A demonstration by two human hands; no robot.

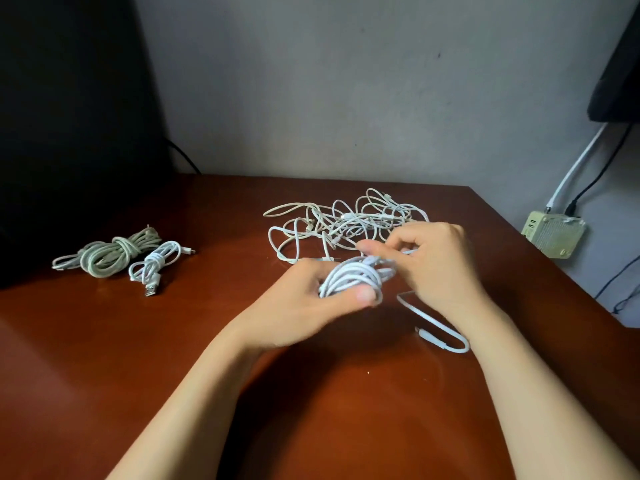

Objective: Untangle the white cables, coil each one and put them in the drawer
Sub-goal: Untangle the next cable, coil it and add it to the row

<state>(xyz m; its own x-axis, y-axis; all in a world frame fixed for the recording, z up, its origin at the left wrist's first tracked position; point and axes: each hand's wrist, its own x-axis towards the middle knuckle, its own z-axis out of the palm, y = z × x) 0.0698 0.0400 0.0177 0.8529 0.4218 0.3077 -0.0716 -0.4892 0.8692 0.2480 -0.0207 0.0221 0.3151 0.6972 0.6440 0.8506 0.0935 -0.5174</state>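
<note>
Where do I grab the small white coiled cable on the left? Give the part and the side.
Pinch the small white coil at its wrapped middle, from above and the right: the wraps bind the loops there, the plug end trails loose, and the bigger greyish coil lies close on its left.

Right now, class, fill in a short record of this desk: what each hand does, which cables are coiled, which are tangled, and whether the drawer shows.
left hand: grips the half-wound coil
right hand: pinches a strand at that coil
loose tail: lies on the table, passing under the right wrist
coiled: greyish bundle and small white bundle, side by side on the left
tangled: white heap beyond the hands
drawer: not in view
</note>
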